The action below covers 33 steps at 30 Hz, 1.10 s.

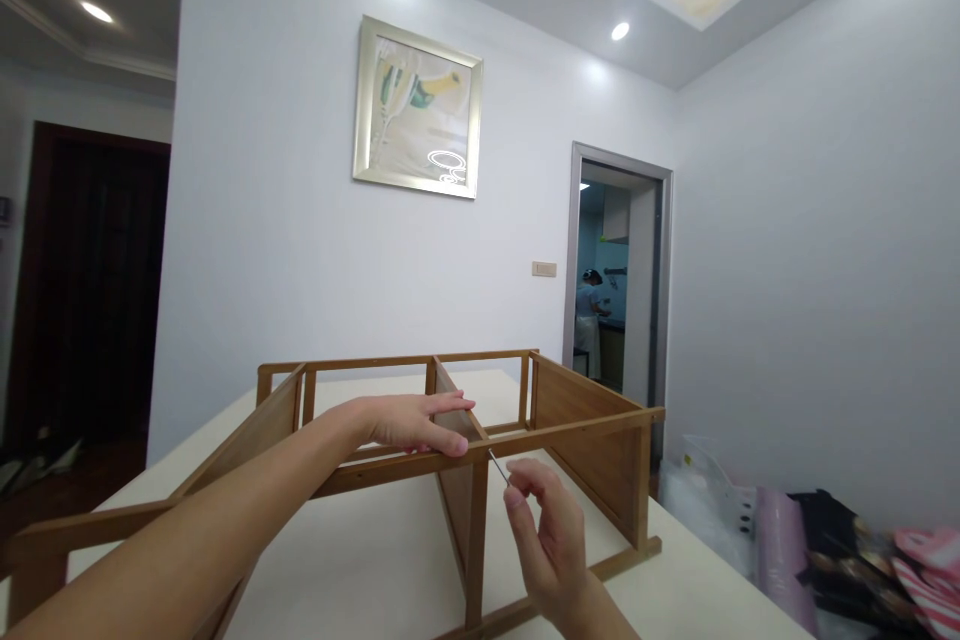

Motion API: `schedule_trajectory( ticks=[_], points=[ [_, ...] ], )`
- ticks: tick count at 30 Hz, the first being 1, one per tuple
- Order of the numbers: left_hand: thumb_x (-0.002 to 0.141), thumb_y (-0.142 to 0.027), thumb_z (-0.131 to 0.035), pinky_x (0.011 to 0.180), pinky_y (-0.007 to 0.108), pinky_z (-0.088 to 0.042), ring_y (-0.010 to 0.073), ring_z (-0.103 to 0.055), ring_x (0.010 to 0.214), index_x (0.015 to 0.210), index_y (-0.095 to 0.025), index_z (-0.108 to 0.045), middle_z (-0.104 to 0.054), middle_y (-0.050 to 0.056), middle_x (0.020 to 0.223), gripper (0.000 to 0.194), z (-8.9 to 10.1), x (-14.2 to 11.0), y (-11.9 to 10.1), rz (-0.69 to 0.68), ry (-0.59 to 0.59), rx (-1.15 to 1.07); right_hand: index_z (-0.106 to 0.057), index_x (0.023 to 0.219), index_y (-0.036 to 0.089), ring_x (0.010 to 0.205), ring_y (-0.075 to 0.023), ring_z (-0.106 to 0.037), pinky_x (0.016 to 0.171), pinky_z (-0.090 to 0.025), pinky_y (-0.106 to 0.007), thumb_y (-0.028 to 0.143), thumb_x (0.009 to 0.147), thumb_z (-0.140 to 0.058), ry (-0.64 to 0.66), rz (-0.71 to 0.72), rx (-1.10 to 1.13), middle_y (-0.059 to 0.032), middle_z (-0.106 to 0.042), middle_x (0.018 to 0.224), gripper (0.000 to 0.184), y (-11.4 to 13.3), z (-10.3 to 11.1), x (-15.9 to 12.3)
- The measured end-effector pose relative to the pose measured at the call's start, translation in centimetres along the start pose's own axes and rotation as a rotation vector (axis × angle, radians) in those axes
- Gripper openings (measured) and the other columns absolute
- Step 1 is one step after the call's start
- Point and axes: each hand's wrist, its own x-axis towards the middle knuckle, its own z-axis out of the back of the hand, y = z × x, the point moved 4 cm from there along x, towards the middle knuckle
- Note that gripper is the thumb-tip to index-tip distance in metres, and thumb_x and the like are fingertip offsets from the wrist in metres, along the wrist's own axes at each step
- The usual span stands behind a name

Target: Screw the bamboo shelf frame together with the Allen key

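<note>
Facing a white wall [255,250], works at a cream table [360,560]. Has a brown wooden frame [607,470] on it, beneath the left grip [412,423] and just beyond the right grip [553,532]. Rests the left, open and palm down, on the near top rail [570,429]; pinches a thin metal rod [499,467] in the right, tip at that rail beside an upright [476,540].

L grip [411,423] palm-down, spread — R grip [551,532] curled, pinching.

1. The brown, oblong wooden shelf frame [476,530], lower centre, looked smooth, faintly satiny.
2. The thin, silvery rod [498,469] there looked metallic.
3. The square, gold-framed picture [418,105], upper centre, looked glossy and reflective.
</note>
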Motion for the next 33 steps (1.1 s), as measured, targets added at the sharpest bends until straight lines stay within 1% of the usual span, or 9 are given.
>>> schedule_trajectory(
  ticks=[2, 4, 6, 9, 12, 15, 20, 25, 33],
  points=[
    [0.074, -0.075, -0.058, 0.112, 0.042, -0.036, 0.0327, -0.037, 0.142, 0.153, -0.038, -0.022, -0.008, -0.002, 0.165, 0.095, -0.2, 0.0, 0.0, -0.01, -0.031, 0.037, -0.055, 0.117, 0.017, 0.077, -0.0157, -0.058, 0.065, -0.047, -0.029, 0.004, 0.09, -0.046, 0.05, 0.028, 0.037, -0.0048, -0.059, 0.085, 0.032, 0.1, 0.2, 0.0],
    [0.076, -0.076, -0.054, 0.119, 0.044, -0.023, 0.0315, -0.02, 0.149, 0.154, -0.035, -0.022, -0.011, -0.001, 0.165, 0.093, -0.4, 0.0, 0.1, -0.033, -0.07, 0.08, -0.058, 0.118, 0.018, 0.084, -0.0176, -0.06, 0.07, -0.049, -0.031, 0.001, 0.089, -0.046, 0.112, 0.063, 0.028, -0.0075, -0.06, 0.092, 0.035, 0.2, 0.5, 0.1],
    [0.08, -0.078, -0.047, 0.121, 0.046, -0.016, 0.0302, -0.015, 0.15, 0.154, -0.034, -0.022, -0.011, -0.001, 0.164, 0.09, -0.7, 0.1, 0.2, -0.051, -0.101, 0.104, -0.058, 0.121, 0.017, 0.093, -0.0204, -0.061, 0.076, -0.051, -0.034, 0.001, 0.088, -0.045, 0.161, 0.086, -0.01, -0.0112, -0.061, 0.101, 0.039, 0.1, 0.8, 0.2],
    [0.085, -0.078, -0.035, 0.122, 0.045, -0.012, 0.0278, -0.016, 0.151, 0.154, -0.035, -0.022, -0.013, -0.002, 0.164, 0.083, -1.1, 0.4, 0.6, -0.077, -0.128, 0.129, -0.055, 0.13, 0.015, 0.103, -0.0227, -0.06, 0.082, -0.053, -0.036, 0.002, 0.087, -0.046, 0.194, 0.141, -0.056, -0.0148, -0.059, 0.111, 0.045, -0.2, 1.2, 0.2],
    [0.088, -0.076, -0.028, 0.123, 0.044, -0.009, 0.0258, -0.016, 0.151, 0.154, -0.035, -0.023, -0.017, -0.003, 0.164, 0.078, -1.2, 0.7, 1.1, -0.104, -0.145, 0.154, -0.057, 0.128, 0.017, 0.101, -0.0215, -0.06, 0.082, -0.053, -0.035, 0.003, 0.086, -0.049, 0.182, 0.171, -0.071, -0.0131, -0.06, 0.11, 0.045, -0.2, 1.5, 0.3],
    [0.09, -0.074, -0.024, 0.123, 0.043, -0.009, 0.0244, -0.015, 0.151, 0.154, -0.035, -0.022, -0.014, -0.004, 0.164, 0.075, -1.3, 1.1, 1.6, -0.122, -0.144, 0.167, -0.058, 0.125, 0.017, 0.099, -0.0209, -0.061, 0.081, -0.053, -0.034, 0.003, 0.084, -0.049, 0.179, 0.18, -0.081, -0.012, -0.061, 0.108, 0.044, 0.1, 1.7, 0.7],
    [0.092, -0.071, -0.023, 0.123, 0.041, -0.01, 0.0231, -0.014, 0.151, 0.155, -0.034, -0.021, -0.012, -0.004, 0.164, 0.073, -1.4, 1.6, 2.2, -0.155, -0.141, 0.176, -0.058, 0.123, 0.017, 0.096, -0.0221, -0.064, 0.076, -0.053, -0.034, 0.005, 0.083, -0.048, 0.189, 0.228, -0.107, -0.012, -0.064, 0.104, 0.043, 0.8, 1.9, 1.6],
    [0.093, -0.071, -0.022, 0.123, 0.04, -0.01, 0.0227, -0.015, 0.151, 0.154, -0.035, -0.021, -0.012, -0.004, 0.164, 0.072, -1.5, 1.8, 2.5, -0.164, -0.14, 0.176, -0.057, 0.122, 0.017, 0.092, -0.0226, -0.066, 0.072, -0.054, -0.033, 0.006, 0.083, -0.048, 0.189, 0.267, -0.162, -0.0122, -0.067, 0.101, 0.041, 0.7, 1.9, 1.7],
    [0.092, -0.071, -0.023, 0.123, 0.041, -0.01, 0.0231, -0.015, 0.151, 0.155, -0.034, -0.02, -0.011, -0.003, 0.165, 0.072, -1.4, 1.7, 2.4, -0.158, -0.134, 0.174, -0.054, 0.128, 0.017, 0.085, -0.0219, -0.066, 0.069, -0.055, -0.034, 0.006, 0.087, -0.048, 0.224, 0.299, -0.203, -0.0118, -0.068, 0.097, 0.043, 0.5, 1.8, 1.4]
  ],
)
